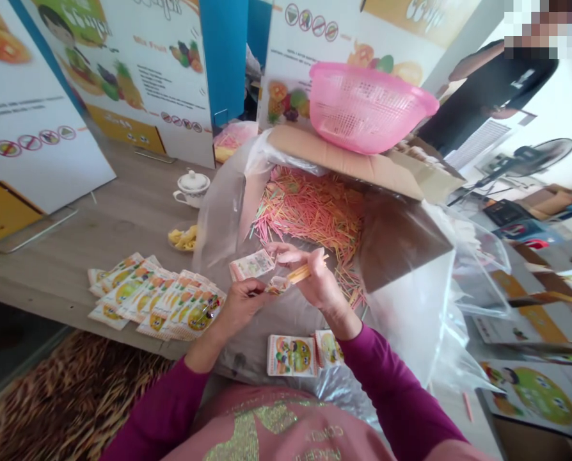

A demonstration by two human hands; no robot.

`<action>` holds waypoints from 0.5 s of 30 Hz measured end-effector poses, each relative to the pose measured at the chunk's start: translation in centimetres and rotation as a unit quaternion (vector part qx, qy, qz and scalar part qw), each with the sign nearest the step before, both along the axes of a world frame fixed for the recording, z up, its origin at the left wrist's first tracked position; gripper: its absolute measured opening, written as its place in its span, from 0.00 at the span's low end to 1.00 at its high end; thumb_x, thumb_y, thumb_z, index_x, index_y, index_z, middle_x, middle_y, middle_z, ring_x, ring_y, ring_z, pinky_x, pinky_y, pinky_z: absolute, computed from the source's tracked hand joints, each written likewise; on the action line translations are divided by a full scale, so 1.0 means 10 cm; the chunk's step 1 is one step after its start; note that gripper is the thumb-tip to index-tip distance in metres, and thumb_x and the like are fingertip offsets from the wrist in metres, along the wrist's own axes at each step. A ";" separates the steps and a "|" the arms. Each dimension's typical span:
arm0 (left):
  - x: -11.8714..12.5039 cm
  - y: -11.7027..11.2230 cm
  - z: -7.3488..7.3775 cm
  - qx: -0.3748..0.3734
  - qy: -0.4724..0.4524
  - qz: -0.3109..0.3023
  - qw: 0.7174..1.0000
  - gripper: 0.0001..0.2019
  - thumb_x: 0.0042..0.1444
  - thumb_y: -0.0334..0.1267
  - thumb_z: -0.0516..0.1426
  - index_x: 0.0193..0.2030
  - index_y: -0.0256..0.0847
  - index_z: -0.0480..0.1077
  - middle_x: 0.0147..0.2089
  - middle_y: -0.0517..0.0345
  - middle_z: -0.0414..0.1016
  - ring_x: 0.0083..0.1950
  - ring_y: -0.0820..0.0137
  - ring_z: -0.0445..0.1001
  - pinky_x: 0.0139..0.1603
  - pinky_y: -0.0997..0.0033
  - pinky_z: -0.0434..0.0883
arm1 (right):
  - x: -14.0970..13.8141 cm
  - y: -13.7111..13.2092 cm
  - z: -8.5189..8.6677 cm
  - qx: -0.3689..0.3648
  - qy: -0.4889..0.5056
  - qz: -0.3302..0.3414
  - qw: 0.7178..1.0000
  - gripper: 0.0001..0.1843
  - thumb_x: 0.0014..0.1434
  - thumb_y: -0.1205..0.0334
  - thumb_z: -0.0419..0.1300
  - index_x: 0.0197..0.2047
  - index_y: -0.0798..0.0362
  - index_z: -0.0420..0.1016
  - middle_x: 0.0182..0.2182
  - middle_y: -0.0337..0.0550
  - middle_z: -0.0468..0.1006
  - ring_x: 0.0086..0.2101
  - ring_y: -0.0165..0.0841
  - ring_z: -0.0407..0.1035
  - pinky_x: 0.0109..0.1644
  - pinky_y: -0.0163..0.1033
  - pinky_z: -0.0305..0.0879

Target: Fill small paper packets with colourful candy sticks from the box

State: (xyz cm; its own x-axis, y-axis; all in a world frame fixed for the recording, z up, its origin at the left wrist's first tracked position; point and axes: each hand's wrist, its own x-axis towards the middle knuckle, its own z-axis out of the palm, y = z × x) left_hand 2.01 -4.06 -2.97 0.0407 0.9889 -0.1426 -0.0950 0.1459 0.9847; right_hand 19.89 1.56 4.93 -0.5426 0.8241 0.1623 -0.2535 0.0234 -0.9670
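My left hand (242,306) is closed on a small printed packet (279,285), held up over the front of a plastic-lined carton. In my right hand (317,282) is a small bundle of yellow-orange sticks (299,274), its end at the packet's mouth; whether the tips are inside, I cannot tell. Just beyond my left hand lies another printed packet or stack (252,265). Behind both hands spreads a heap of thin pink, orange and green sticks (309,208). Two stacks of printed packets (292,356) lie near my body, below my right wrist.
Overlapping printed packets (158,298) cover the table's left front. Behind them are a dish of yellow pieces (184,237) and a lidded white cup (192,187). A pink basket (370,109) rests on the carton's flap (348,161). Someone in dark clothing stands at upper right near a fan (542,157).
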 end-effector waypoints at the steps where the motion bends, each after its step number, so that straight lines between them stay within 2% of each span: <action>1: 0.01 -0.01 0.00 0.002 -0.002 -0.001 1.000 0.21 0.45 0.55 0.75 0.27 0.38 0.80 0.26 0.62 0.71 0.28 0.75 0.63 0.29 0.72 0.60 | -0.01 0.00 0.02 -0.006 0.003 0.007 1.000 0.44 0.64 0.14 0.51 0.41 0.42 0.91 0.61 0.48 0.81 0.66 0.49 0.70 0.68 0.56 0.69; 3: 0.01 -0.03 0.02 0.011 -0.007 -0.001 1.000 0.20 0.46 0.54 0.75 0.28 0.38 0.81 0.27 0.61 0.73 0.29 0.74 0.65 0.30 0.72 0.62 | -0.02 -0.02 -0.01 -0.017 -0.015 0.011 1.000 0.44 0.64 0.14 0.51 0.40 0.43 0.91 0.60 0.47 0.83 0.65 0.49 0.71 0.69 0.54 0.67; 7: 0.01 -0.05 0.03 0.040 -0.015 -0.003 0.999 0.17 0.47 0.52 0.75 0.29 0.39 0.82 0.30 0.58 0.77 0.32 0.71 0.70 0.35 0.70 0.67 | -0.04 -0.05 -0.17 -0.027 -0.101 -0.009 0.994 0.47 0.63 0.12 0.49 0.42 0.45 0.90 0.56 0.48 0.86 0.62 0.48 0.73 0.72 0.54 0.65; 11: 0.02 -0.06 -0.01 0.051 -0.032 -0.003 0.998 0.16 0.47 0.51 0.76 0.29 0.40 0.83 0.31 0.57 0.80 0.33 0.70 0.73 0.37 0.68 0.70 | -0.04 -0.10 -0.20 0.041 -0.154 -0.007 0.987 0.42 0.66 0.16 0.52 0.45 0.44 0.90 0.54 0.46 0.87 0.60 0.45 0.76 0.73 0.53 0.66; 13: 0.02 -0.06 -0.05 0.054 -0.049 -0.009 0.997 0.17 0.47 0.52 0.76 0.30 0.40 0.83 0.31 0.58 0.80 0.33 0.70 0.73 0.37 0.68 0.70 | -0.02 -0.12 -0.15 0.075 -0.171 0.018 0.982 0.38 0.67 0.20 0.57 0.50 0.43 0.90 0.55 0.46 0.87 0.58 0.45 0.78 0.70 0.53 0.69; 15: 0.03 -0.07 -0.08 0.053 -0.069 -0.020 0.996 0.17 0.49 0.52 0.76 0.32 0.40 0.84 0.32 0.58 0.82 0.34 0.68 0.75 0.40 0.66 0.72 | -0.01 -0.14 -0.11 0.081 -0.166 0.034 0.982 0.37 0.65 0.23 0.62 0.60 0.42 0.86 0.58 0.46 0.85 0.56 0.45 0.78 0.65 0.53 0.72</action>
